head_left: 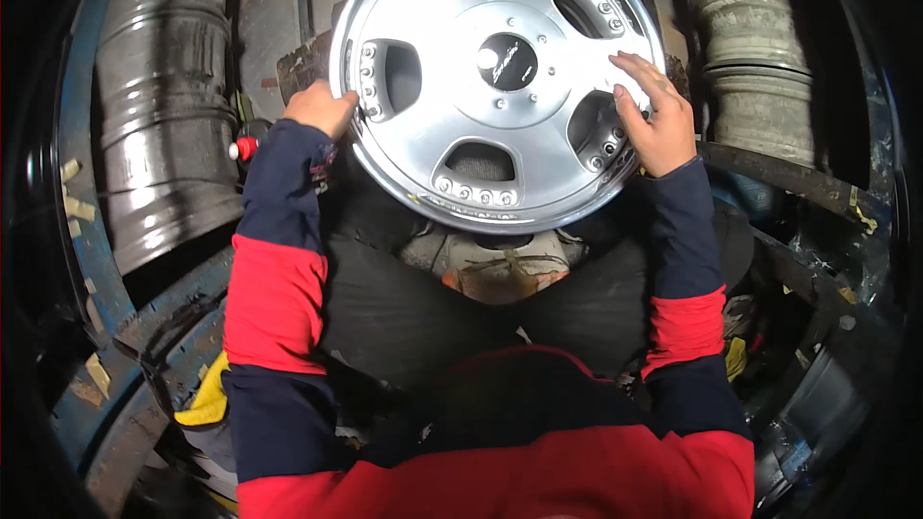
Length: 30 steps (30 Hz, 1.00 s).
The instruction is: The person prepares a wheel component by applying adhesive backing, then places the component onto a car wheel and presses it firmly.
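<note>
A round silver alloy wheel [452, 77] fills the upper middle, its face turned up to me. It has five openings edged with small bolts and a black center cap [508, 61]. At the wheel's left edge my left hand [322, 108] is closed around the outer lip, the fingers partly hidden. My right hand [661, 120] lies over the right edge, its thumb and fingers spread apart on the wheel's face. What bears the wheel from beneath is mostly hidden.
Stacked bare metal wheel barrels stand in a left column [168, 106] and a right column [755, 67]. Blue metal frames [106, 269] run along the sides. A red-and-white knob [243, 148] sticks out near my left forearm. Yellow cloth [207, 394] hangs at the lower left.
</note>
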Each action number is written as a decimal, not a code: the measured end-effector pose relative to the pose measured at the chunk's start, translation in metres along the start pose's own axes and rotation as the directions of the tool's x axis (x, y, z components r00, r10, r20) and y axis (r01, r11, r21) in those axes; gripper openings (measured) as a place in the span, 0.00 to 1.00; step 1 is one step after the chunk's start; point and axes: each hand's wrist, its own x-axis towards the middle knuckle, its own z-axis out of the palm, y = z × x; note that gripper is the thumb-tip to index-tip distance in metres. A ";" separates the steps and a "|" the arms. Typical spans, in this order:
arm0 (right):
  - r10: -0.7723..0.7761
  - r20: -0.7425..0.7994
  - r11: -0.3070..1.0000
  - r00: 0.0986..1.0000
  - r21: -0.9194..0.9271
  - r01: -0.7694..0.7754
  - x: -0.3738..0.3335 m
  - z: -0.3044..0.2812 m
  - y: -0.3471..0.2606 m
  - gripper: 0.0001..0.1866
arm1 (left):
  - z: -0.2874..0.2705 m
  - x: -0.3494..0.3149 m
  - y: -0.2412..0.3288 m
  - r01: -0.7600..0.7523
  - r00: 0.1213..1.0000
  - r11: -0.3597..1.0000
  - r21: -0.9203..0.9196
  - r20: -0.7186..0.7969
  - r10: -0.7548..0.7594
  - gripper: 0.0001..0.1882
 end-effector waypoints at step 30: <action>0.182 0.240 0.959 0.954 -0.256 -0.118 0.007 0.004 0.030 0.30 | 0.040 -0.041 0.064 -0.198 0.933 0.947 0.252 -0.248 0.261 0.59</action>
